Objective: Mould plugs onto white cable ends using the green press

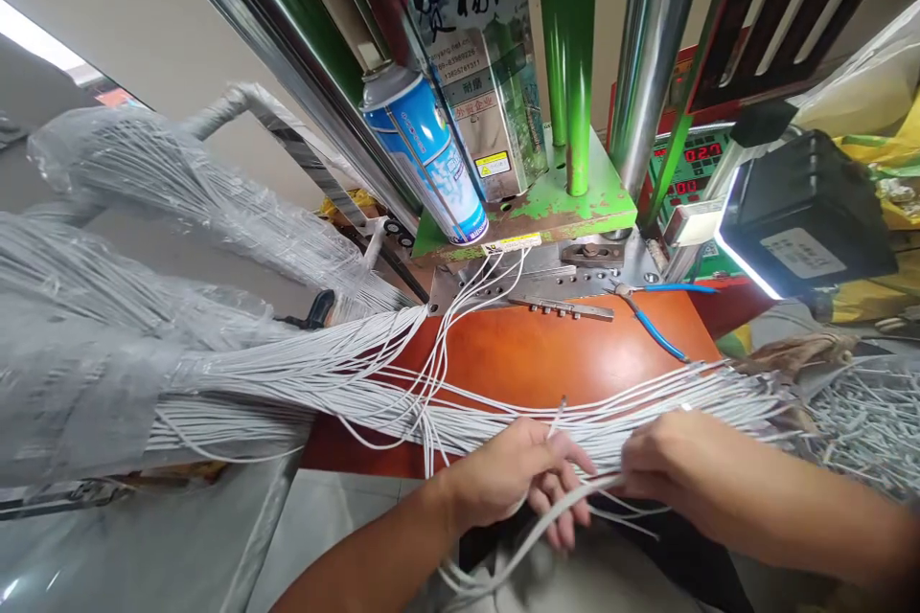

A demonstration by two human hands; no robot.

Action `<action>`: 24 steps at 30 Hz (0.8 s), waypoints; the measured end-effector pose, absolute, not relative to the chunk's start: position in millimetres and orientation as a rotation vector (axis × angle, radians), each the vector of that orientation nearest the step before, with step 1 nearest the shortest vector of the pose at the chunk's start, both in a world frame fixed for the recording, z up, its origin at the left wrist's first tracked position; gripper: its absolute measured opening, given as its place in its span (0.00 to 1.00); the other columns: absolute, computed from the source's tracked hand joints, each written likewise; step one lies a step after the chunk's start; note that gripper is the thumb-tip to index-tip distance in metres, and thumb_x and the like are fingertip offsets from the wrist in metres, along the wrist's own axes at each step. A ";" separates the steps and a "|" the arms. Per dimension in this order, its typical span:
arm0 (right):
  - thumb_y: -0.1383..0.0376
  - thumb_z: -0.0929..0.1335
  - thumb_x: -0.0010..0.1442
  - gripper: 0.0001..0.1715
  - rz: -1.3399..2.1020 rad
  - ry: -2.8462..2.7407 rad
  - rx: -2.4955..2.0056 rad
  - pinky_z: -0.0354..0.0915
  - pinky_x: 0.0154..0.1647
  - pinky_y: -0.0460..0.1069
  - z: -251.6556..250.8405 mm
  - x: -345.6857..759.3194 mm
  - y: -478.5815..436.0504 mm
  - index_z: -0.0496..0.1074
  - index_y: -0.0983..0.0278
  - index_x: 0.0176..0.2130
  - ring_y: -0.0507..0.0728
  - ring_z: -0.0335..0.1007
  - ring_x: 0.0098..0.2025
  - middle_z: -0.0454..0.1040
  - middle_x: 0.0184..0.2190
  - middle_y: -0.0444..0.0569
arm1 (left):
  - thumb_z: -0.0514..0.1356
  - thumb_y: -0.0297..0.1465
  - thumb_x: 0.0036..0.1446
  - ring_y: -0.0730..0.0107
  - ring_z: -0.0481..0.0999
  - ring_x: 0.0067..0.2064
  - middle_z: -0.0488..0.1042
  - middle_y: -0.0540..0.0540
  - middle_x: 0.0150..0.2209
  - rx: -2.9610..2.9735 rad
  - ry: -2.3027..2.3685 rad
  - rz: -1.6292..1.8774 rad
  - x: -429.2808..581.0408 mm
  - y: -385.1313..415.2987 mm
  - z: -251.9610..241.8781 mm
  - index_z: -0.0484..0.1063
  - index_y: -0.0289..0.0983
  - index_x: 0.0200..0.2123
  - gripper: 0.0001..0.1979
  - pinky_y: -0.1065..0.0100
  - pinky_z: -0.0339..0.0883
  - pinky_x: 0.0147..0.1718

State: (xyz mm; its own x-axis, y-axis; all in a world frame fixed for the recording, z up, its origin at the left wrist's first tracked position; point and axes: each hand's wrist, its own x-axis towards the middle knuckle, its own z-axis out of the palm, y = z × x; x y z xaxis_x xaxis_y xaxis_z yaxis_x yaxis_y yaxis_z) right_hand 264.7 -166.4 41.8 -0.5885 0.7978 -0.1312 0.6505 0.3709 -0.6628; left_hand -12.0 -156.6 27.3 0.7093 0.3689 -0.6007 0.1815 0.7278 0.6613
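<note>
Both hands are at the near edge of the table (546, 354). The left hand (514, 484) curls loosely around a few white wires (345, 374). The right hand (672, 465) is closed and seems to pinch the same strands, but its fingertips are hidden. The wires lie across the table, and a spray can (424, 153) stands behind them.

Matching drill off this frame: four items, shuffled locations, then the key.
1. spray can
2. blue-handled pliers
3. white cables
4. red-digit display

A. lying on the orange table
B. standing on the green machine base
C. at the back, right of the steel column
D. held in the left hand and right hand

Pairs: 1-B, 2-A, 3-D, 4-C
</note>
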 end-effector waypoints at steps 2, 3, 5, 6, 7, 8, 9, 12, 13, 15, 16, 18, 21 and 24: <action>0.57 0.67 0.69 0.17 1.497 -2.306 -1.136 0.57 0.26 0.47 43.9 255.8 -151.7 0.76 0.60 0.30 0.51 0.68 0.24 0.75 0.23 0.43 | 0.61 0.57 0.61 0.77 0.69 0.18 0.75 0.45 0.27 0.791 0.710 0.132 -1.0 -150.4 31.9 0.73 0.31 0.40 0.30 0.75 0.59 0.16; 0.53 0.66 0.70 0.19 1.669 -2.169 -1.106 0.60 0.27 0.46 43.4 252.4 -140.8 0.77 0.61 0.33 0.52 0.70 0.26 0.76 0.25 0.45 | 0.62 0.55 0.61 0.80 0.65 0.17 0.73 0.47 0.26 0.806 0.701 0.156 4.0 -147.6 34.4 0.74 0.31 0.40 0.29 0.77 0.55 0.15; 0.44 0.65 0.68 0.27 1.627 -1.778 -1.215 0.67 0.32 0.48 38.9 247.2 -117.2 0.78 0.62 0.38 0.56 0.75 0.32 0.79 0.32 0.49 | 0.64 0.51 0.62 0.85 0.57 0.16 0.69 0.52 0.23 0.813 0.734 0.221 11.4 -141.6 38.7 0.75 0.30 0.43 0.26 0.78 0.49 0.13; 0.41 0.64 0.68 0.30 1.499 -1.599 -1.270 0.71 0.38 0.50 35.2 244.4 -107.0 0.78 0.62 0.43 0.58 0.77 0.38 0.81 0.38 0.52 | 0.65 0.49 0.61 0.85 0.55 0.15 0.68 0.53 0.23 0.799 0.752 0.243 14.2 -137.9 39.8 0.75 0.30 0.45 0.25 0.78 0.47 0.13; 0.39 0.63 0.67 0.32 1.390 -1.470 -1.280 0.72 0.44 0.52 30.9 240.7 -99.1 0.78 0.61 0.49 0.60 0.77 0.45 0.81 0.45 0.54 | 0.66 0.48 0.61 0.85 0.56 0.15 0.68 0.53 0.23 0.777 0.765 0.258 16.7 -133.6 39.9 0.74 0.31 0.45 0.25 0.78 0.47 0.13; 0.39 0.62 0.68 0.34 1.339 -1.413 -1.249 0.72 0.51 0.54 26.3 236.1 -93.8 0.76 0.60 0.54 0.61 0.76 0.51 0.79 0.51 0.54 | 0.67 0.48 0.59 0.84 0.57 0.16 0.69 0.53 0.24 0.758 0.780 0.283 19.2 -128.4 39.1 0.74 0.31 0.44 0.24 0.77 0.49 0.13; 0.40 0.62 0.69 0.34 1.370 -1.433 -1.189 0.71 0.54 0.56 21.6 230.9 -90.8 0.74 0.60 0.58 0.62 0.74 0.54 0.77 0.54 0.54 | 0.69 0.48 0.57 0.83 0.59 0.16 0.69 0.52 0.24 0.743 0.798 0.313 21.9 -122.1 37.2 0.73 0.32 0.41 0.24 0.77 0.50 0.13; 0.44 0.57 0.73 0.32 1.397 -1.602 -1.077 0.72 0.48 0.57 7.6 218.3 -88.1 0.75 0.61 0.56 0.61 0.76 0.46 0.80 0.46 0.53 | 0.70 0.47 0.55 0.84 0.56 0.17 0.67 0.55 0.22 0.770 0.866 0.435 28.4 -97.5 27.7 0.71 0.34 0.38 0.23 0.78 0.47 0.14; 0.47 0.57 0.74 0.30 1.224 -1.648 -1.139 0.72 0.48 0.57 2.7 216.9 -87.0 0.75 0.62 0.54 0.61 0.76 0.45 0.80 0.44 0.53 | 0.70 0.47 0.56 0.86 0.53 0.17 0.65 0.56 0.22 0.808 0.887 0.478 29.0 -87.8 23.8 0.71 0.33 0.38 0.23 0.79 0.43 0.14; 0.53 0.58 0.75 0.25 0.706 -1.729 -1.361 0.68 0.49 0.58 -7.6 218.6 -82.9 0.74 0.64 0.54 0.63 0.72 0.48 0.78 0.47 0.56 | 0.69 0.47 0.57 0.87 0.51 0.18 0.63 0.57 0.22 0.891 0.922 0.527 27.0 -68.7 15.6 0.72 0.32 0.40 0.23 0.80 0.41 0.15; 0.57 0.59 0.74 0.22 0.460 -1.785 -1.486 0.67 0.49 0.59 -12.7 220.7 -80.5 0.74 0.65 0.54 0.65 0.70 0.50 0.77 0.49 0.57 | 0.69 0.48 0.56 0.87 0.54 0.18 0.64 0.57 0.23 0.925 0.937 0.546 24.8 -60.3 11.6 0.72 0.31 0.40 0.24 0.81 0.45 0.15; 0.65 0.59 0.72 0.20 0.136 -1.941 -1.702 0.64 0.44 0.58 -21.8 225.1 -76.9 0.72 0.65 0.56 0.66 0.67 0.49 0.75 0.50 0.60 | 0.70 0.49 0.54 0.82 0.64 0.20 0.69 0.53 0.25 0.960 0.960 0.554 19.7 -47.7 4.4 0.71 0.32 0.39 0.25 0.79 0.58 0.16; 0.69 0.60 0.70 0.17 0.047 -2.106 -1.753 0.61 0.38 0.55 -29.1 228.4 -76.9 0.74 0.65 0.51 0.64 0.66 0.42 0.75 0.42 0.57 | 0.69 0.49 0.54 0.74 0.74 0.22 0.73 0.49 0.28 1.021 0.999 0.560 14.0 -41.2 -2.4 0.70 0.32 0.36 0.25 0.71 0.71 0.20; 0.63 0.61 0.72 0.13 0.224 -2.095 -1.602 0.63 0.40 0.54 -29.2 227.7 -80.5 0.72 0.65 0.46 0.60 0.70 0.39 0.76 0.38 0.54 | 0.66 0.48 0.58 0.74 0.72 0.19 0.73 0.49 0.25 1.110 1.064 0.540 11.2 -44.1 -4.3 0.69 0.33 0.32 0.22 0.72 0.68 0.17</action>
State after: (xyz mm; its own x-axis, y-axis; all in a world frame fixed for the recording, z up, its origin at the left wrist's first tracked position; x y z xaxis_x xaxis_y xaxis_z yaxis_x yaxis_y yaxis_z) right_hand 227.7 -80.5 -29.2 -0.1917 0.9407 0.2797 0.8605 0.2982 -0.4131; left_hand 11.2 -44.1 -4.3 0.4322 0.8017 -0.4130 0.1400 0.3928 0.9089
